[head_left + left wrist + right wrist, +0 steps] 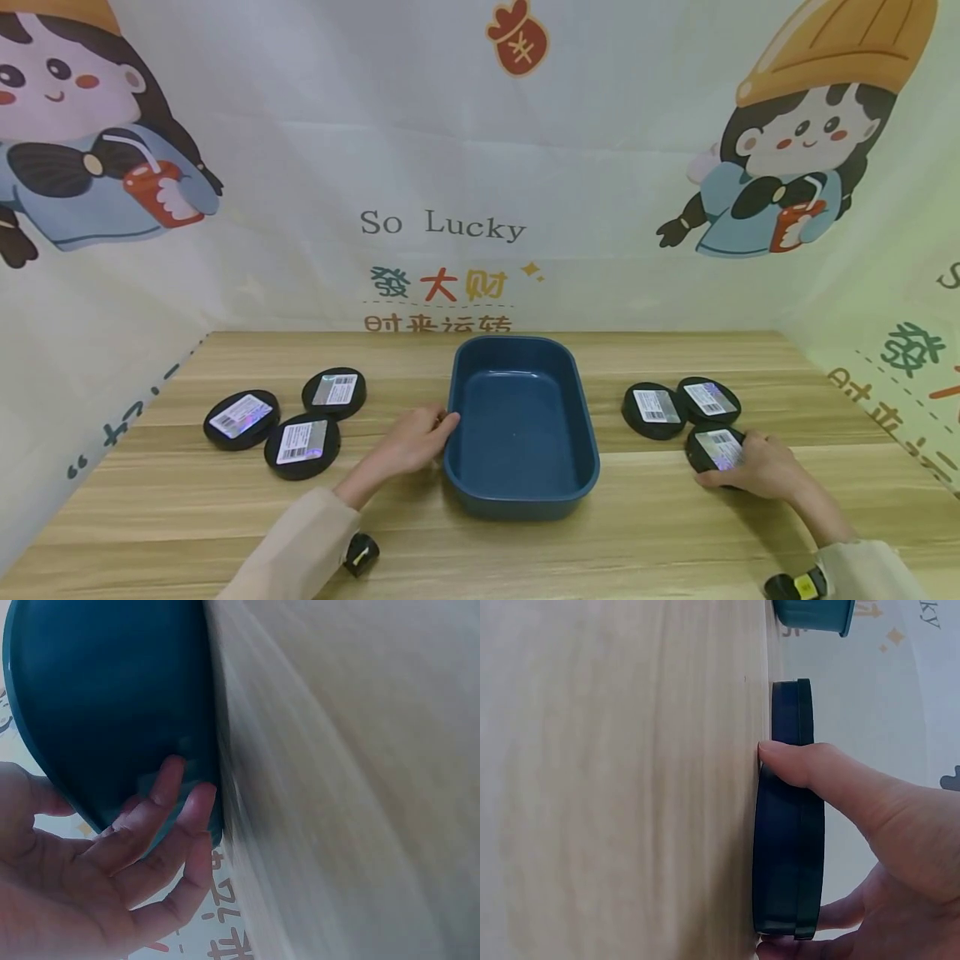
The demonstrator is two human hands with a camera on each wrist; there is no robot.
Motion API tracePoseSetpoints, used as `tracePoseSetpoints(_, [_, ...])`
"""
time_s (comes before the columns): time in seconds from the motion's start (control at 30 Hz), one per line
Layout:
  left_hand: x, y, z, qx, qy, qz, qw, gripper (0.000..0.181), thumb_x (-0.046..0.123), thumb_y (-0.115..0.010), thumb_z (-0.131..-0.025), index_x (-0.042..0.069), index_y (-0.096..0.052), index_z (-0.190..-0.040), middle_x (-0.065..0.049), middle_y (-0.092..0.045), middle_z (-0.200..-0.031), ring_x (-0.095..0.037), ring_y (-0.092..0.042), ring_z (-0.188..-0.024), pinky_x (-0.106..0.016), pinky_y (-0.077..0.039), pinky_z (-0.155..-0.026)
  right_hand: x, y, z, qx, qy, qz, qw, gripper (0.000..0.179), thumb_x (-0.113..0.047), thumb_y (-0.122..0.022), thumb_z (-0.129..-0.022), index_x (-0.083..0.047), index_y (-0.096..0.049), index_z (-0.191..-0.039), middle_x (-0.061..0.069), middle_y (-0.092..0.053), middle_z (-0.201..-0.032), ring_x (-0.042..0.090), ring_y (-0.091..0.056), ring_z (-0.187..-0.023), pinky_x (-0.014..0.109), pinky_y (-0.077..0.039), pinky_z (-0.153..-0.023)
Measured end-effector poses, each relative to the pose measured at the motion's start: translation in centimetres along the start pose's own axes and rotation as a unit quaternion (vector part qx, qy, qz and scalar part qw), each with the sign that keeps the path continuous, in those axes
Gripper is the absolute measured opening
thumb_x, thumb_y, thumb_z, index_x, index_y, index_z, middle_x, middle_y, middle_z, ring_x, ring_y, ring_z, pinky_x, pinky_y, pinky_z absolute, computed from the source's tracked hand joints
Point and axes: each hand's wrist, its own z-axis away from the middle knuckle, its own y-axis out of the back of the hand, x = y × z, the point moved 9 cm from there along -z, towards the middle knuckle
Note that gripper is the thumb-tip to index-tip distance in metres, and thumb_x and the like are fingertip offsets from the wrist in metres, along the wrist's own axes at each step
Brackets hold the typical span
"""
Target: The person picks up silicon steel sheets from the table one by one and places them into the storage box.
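A deep blue rectangular bin [517, 425] stands in the middle of the wooden table. My left hand [416, 437] grips its left rim; in the left wrist view the thumb hooks over the edge and the fingers [199, 806] curl against the outer wall. At the right, my right hand [765, 467] holds a round black tin [712, 446] with a silver-and-white label, thumb on the near side and fingers on the far side. In the right wrist view this tin [787, 855] appears at or very near the tabletop. Two more tins [654, 410] [708, 400] lie just beyond it.
Three similar black tins [242, 419] [334, 392] [302, 446] lie in a cluster at the left. A printed cloth [442, 150] forms the back and side walls around the table [420, 550].
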Motion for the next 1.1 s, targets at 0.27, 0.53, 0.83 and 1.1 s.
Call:
tracePoseSetpoints(0.27, [0.42,-0.09,-0.09,0.012,-0.01,-0.019,0.9997,0.018,0.013,-0.044,-0.09,0.004,-0.052,-0.077,-0.004,-0.047,-0.061,-0.016,-0.046,-0.056,-0.028,-0.037,-0.053,0.16,-0.21,-0.05,-0.015,-0.009,-0.008,0.9998,0.076,-0.041,-0.074,-0.063,0.022,-0.041,-0.091,0.022,-0.047,-0.075,0.03,-0.047,-0.069,0.037,-0.04,-0.058])
tracePoseSetpoints(0.53, [0.57,-0.13,-0.28,0.027,-0.015,-0.044,0.9986,0.019,0.013,-0.044,-0.088,0.005,-0.05,-0.071,-0.004,-0.045,-0.061,-0.018,-0.045,-0.056,-0.028,-0.036,-0.052,0.34,-0.33,0.03,-0.018,-0.013,-0.012,0.9997,0.075,-0.038,-0.074,-0.062,0.022,-0.04,-0.089,0.023,-0.046,-0.075,0.03,-0.046,-0.07,0.039,-0.041,-0.06])
tracePoseSetpoints(0.83, [0.6,-0.16,-0.5,0.021,-0.008,-0.055,0.9982,0.022,0.014,-0.043,-0.086,0.007,-0.047,-0.066,-0.003,-0.044,-0.058,-0.017,-0.044,-0.052,-0.027,-0.034,-0.049,0.25,-0.05,0.12,0.002,-0.013,-0.04,0.9991,0.067,-0.033,-0.076,-0.059,0.017,-0.041,-0.084,0.018,-0.045,-0.071,0.025,-0.045,-0.064,0.034,-0.039,-0.055])
tracePoseSetpoints(1.1, [0.49,-0.25,-0.54,0.015,-0.005,-0.05,0.9986,0.022,0.013,-0.043,-0.086,0.007,-0.047,-0.066,-0.003,-0.045,-0.057,-0.016,-0.044,-0.05,-0.027,-0.034,-0.048,0.08,0.32,0.36,0.027,-0.005,-0.091,0.9955,0.063,-0.023,-0.077,-0.058,0.018,-0.039,-0.088,0.016,-0.047,-0.07,0.023,-0.047,-0.061,0.032,-0.039,-0.052])
